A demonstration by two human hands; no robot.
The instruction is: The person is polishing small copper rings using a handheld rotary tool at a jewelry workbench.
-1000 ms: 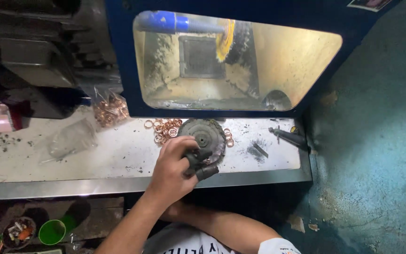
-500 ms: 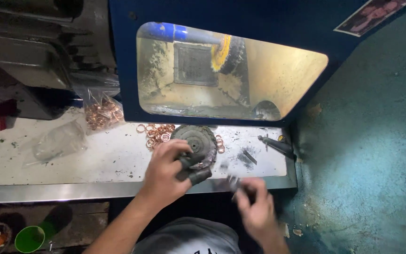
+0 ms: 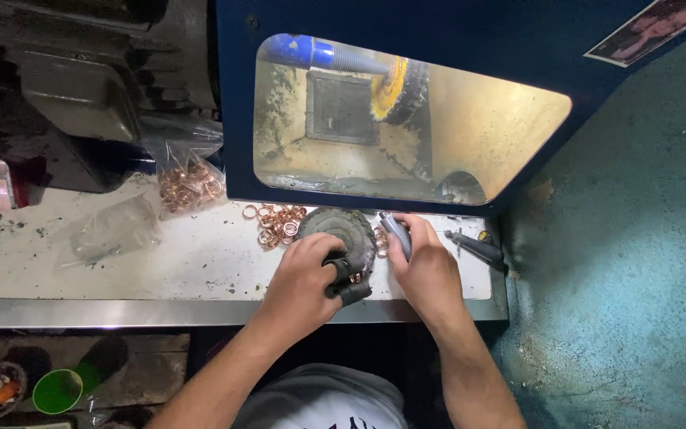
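Note:
My left hand (image 3: 303,278) rests at the front edge of a white bench (image 3: 200,262), its fingers wearing dark finger guards and pinching a small copper ring (image 3: 354,277). Just beyond it lies a round, dirty grey buffing pad (image 3: 335,226). My right hand (image 3: 422,266) sits beside the pad on its right, closed around a slim grey metal tool (image 3: 395,232) that points away from me. A loose heap of copper rings (image 3: 277,223) lies left of the pad.
A blue polishing machine (image 3: 438,32) with a lit opening holds a yellow buffing wheel (image 3: 397,83). A clear bag of copper rings (image 3: 186,181) and an empty plastic bag (image 3: 113,229) lie left. A dark tool (image 3: 474,248) lies right. A green cup (image 3: 57,391) stands below.
My right hand came up from below the bench edge onto the bench and now grips the grey tool beside the pad. My left hand stayed by the pad.

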